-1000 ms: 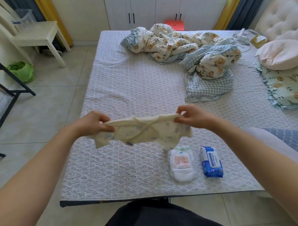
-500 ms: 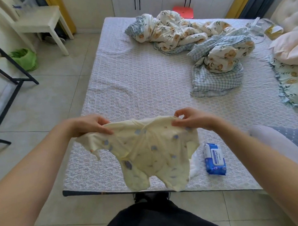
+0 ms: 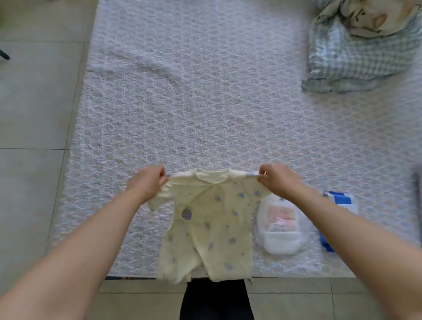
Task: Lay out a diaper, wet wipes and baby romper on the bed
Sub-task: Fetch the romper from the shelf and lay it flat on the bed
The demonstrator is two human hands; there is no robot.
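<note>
Both hands, left hand (image 3: pixel 147 182) & right hand (image 3: pixel 279 182), pinch romper (image 3: pixel 207 227) shoulders, spreading it beside diaper (image 3: pixel 280 225) & wipes (image 3: pixel 339 203). Next: lower flat, legs overhang bed (image 3: pixel 203 100) edge.

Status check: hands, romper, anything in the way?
Left hand, right hand gripping romper shoulders. Legs overhang bed edge. Diaper alongside, clear.

Both bare forearms are reaching up from the lower corners of the frame and converging toward its centre. The left hand (image 3: pixel 147 182) is sitting just left of centre, knuckles up, its fingers curling in and pinching shut on cloth at its inner side. The right hand (image 3: pixel 277 181) is mirroring it just right of centre at the same height, thumb and fingers pinching closed. The two hands are staying apart and level, wrists straight. Both are slightly blurred.
</note>
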